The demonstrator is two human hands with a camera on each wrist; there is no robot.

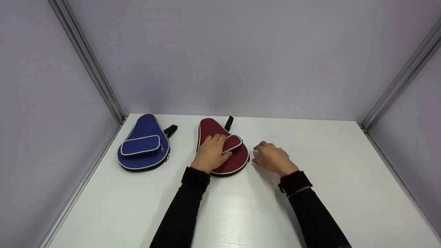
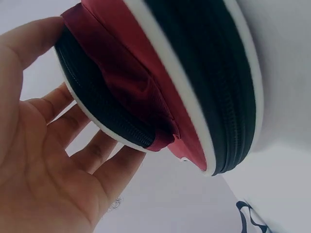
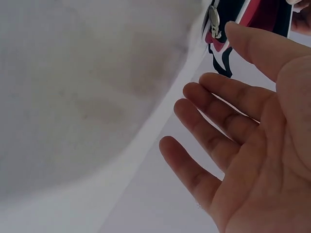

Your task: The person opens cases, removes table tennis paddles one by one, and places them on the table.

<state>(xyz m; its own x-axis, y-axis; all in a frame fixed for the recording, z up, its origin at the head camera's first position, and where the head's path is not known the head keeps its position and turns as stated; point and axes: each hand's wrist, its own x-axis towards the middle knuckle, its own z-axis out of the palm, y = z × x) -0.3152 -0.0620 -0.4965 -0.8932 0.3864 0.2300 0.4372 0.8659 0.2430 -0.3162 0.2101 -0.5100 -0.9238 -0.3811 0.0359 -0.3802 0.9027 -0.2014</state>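
A dark red table tennis bat case (image 1: pixel 232 164) with white piping lies flat on the white table, its narrow end toward the back wall. My left hand (image 1: pixel 211 153) rests over its raised front pocket (image 1: pixel 235 142). In the left wrist view the thumb (image 2: pixel 36 41) touches one end of that pocket, and spread fingers lie along its outer side. Just right of the case, my right hand (image 1: pixel 274 159) hovers with loosely bent fingers and holds nothing. A metal zip pull (image 3: pixel 214 17) on the case's edge shows near the right thumb in the right wrist view.
A blue bat case (image 1: pixel 143 162) of the same shape lies at the left of the table (image 1: pixel 327 193), its black strap (image 1: pixel 171 130) pointing right. The red case's black strap (image 1: pixel 228 123) sticks out toward the back. Pale panels surround the table's back and sides.
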